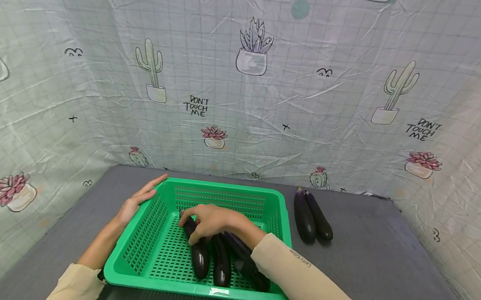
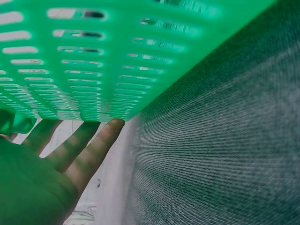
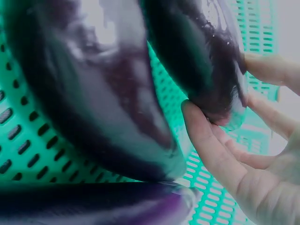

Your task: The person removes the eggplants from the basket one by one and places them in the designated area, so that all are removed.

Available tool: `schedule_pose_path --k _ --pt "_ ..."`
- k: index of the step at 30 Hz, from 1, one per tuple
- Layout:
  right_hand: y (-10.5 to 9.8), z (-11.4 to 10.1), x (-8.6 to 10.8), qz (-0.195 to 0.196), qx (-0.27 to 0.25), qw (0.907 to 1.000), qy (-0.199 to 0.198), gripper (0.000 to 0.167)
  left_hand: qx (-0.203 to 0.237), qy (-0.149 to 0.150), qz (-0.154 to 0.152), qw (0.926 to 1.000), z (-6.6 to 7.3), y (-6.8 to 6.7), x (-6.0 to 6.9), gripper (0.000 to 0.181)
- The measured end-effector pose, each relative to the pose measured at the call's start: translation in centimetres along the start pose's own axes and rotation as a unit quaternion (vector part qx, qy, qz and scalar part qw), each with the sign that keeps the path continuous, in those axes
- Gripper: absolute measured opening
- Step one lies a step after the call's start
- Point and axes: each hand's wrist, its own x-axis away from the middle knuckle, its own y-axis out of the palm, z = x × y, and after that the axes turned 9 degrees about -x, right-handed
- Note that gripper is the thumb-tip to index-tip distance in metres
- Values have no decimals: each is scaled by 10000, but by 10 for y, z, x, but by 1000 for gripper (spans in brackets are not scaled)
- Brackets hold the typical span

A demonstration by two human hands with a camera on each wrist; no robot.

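One eggplant (image 1: 200,262) is in the green basket (image 1: 195,288), around the middle from left to right, with its fat end toward the near side. The right hand (image 1: 212,219) is clamped on its thin, far end, with fingers on both sides. Two more eggplants lie in the basket to the right of it: a middle eggplant (image 1: 222,266), and a right eggplant (image 1: 236,243) that is partly hidden under the arm. The left hand (image 1: 134,202) touches the left side of the basket, and its fingers are straight and a little apart. The basket sits on a gray bench (image 1: 368,273). To its right, toward the far side, a fat eggplant (image 1: 305,219) and a thin eggplant (image 1: 322,223) lie side by side on the bench. Both sleeves (image 1: 302,272) are cream. Behind it all hangs a pale cloth (image 1: 336,106) with plant drawings and the words "DON'T TOUCH ME".
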Motion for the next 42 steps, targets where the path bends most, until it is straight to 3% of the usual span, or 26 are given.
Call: schedule_pose_path --k 5,13,21,29,42 --pt "-5 -1 3 100 -247 9996 -96 49 183 -21 -72 9998 0 0 0 57" --pt "-11 -5 10 210 -692 9974 -17 49 -5 -18 -8 10000 -1 0 1 56" --pt "-17 -6 19 315 -914 9949 -288 51 142 -115 -40 9998 -3 -1 3 57" --pt "-23 -6 28 502 -1231 9900 -470 51 23 -105 8 9999 -3 1 2 57" --pt "-28 -7 40 690 -1158 9883 -708 51 164 -135 1 9998 -2 2 3 57"
